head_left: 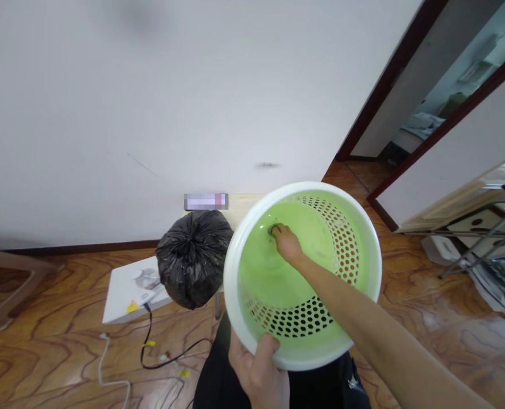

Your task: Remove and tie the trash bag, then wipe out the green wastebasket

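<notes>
A light green plastic wastebasket (278, 278) with a white rim and perforated walls is tilted so that its inside faces me. My left hand (261, 366) grips the rim at the lower left, thumb over the edge. My right hand (287, 243) reaches inside, its fingers bent together near the bottom. A small dark thing shows at the fingertips, too little of it visible to name. Left of the basket sits a full black garbage bag (195, 258), gathered at the top.
Behind the bag, a blurred flat box (206, 201) lies on a pale wooden surface (243, 205) against the wall. A white box (128, 287) and cables (150, 363) lie on the wooden floor at left. A brown stool (13, 284) stands far left, a doorway (405, 113) at right.
</notes>
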`<state>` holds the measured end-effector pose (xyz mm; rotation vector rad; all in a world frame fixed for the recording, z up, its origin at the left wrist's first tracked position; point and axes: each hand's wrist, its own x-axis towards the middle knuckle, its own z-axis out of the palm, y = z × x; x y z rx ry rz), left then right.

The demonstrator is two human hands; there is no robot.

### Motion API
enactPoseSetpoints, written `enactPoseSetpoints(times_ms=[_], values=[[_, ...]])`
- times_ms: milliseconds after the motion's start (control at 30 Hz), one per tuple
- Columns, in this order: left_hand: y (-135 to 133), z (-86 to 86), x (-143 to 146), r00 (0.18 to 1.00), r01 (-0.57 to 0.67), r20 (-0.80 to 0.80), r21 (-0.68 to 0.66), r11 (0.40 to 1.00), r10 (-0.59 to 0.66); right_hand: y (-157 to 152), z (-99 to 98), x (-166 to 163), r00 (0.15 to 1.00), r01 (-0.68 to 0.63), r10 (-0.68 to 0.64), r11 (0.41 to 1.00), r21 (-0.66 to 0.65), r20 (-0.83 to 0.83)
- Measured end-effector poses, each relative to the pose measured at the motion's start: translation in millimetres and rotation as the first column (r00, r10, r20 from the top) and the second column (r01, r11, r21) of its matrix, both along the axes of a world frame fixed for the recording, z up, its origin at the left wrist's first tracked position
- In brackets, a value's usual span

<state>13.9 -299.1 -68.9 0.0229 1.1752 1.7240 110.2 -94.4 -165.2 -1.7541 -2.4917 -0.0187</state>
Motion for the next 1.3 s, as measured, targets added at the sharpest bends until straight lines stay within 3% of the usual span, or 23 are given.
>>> enactPoseSetpoints(times_ms=[100, 233, 267, 367, 567, 767, 867, 933, 1000, 1067, 1133, 1200, 1300], values=[[1, 1.5, -1, 1.000, -0.021, 0.001, 0.007, 1.000, 0.021, 5, 6.1, 6, 0.979, -0.191, 0.197, 0.976, -0.102, 0.048], [3, 2.7, -1, 1.000, -0.014, -0.023, 0.006, 1.000, 0.015, 3, 13.8, 4, 1.000, 0.026, -0.026, 0.996, -0.091, -0.001], [3, 2.6, -1, 1.000, -0.009, -0.022, 0.005, 1.000, 0.010, 1, 14.6, 2, 0.999, 0.027, -0.029, 0.994, -0.106, -0.021], [3, 0.7, -2, 0.999, 0.020, -0.032, 0.029, 0.999, -0.019, -7, 13.7, -4, 0.997, -0.061, 0.053, 0.985, -0.164, -0.053], [3, -2.3, -3, 0.999, 0.018, -0.042, 0.071, 0.997, -0.015, -4, 8.2, -3, 0.997, -0.038, 0.028, 0.990, -0.134, -0.077], [9, 8.5, -1, 1.000, 0.011, -0.018, -0.036, 0.999, -0.012, 7, 12.0, 2, 0.996, -0.035, 0.027, 0.993, -0.109, -0.080], [13, 17.1, 1, 0.996, 0.051, -0.077, -0.048, 0.998, -0.054, 2, 12.5, 2, 0.990, -0.139, 0.134, 0.979, -0.150, -0.046], [17, 22.8, 0, 0.970, 0.121, -0.204, -0.048, 0.991, -0.128, -3, 12.5, 0, 0.977, -0.213, 0.210, 0.959, -0.186, -0.034], [22, 27.5, -7, 0.895, 0.172, -0.402, -0.088, 0.981, -0.193, -6, 12.9, -2, 0.972, -0.233, 0.230, 0.951, -0.202, -0.037], [30, 31.8, -19, 0.741, 0.173, -0.635, -0.133, 0.976, -0.218, -5, 14.0, -4, 0.970, -0.242, 0.239, 0.946, -0.216, -0.042], [41, 38.2, -34, 0.513, 0.124, -0.826, -0.196, 0.973, -0.232, -2, 15.5, -7, 0.969, -0.248, 0.242, 0.942, -0.225, -0.053], [57, 49.8, -48, 0.339, 0.163, -0.898, -0.238, 0.958, -0.280, 0, 17.7, -9, 0.967, -0.255, 0.245, 0.940, -0.226, -0.072], [93, 77.5, -60, -0.075, 0.221, -0.954, -0.299, 0.928, -0.289, -2, 23.6, -13, 0.962, -0.268, 0.248, 0.940, -0.211, -0.118]])
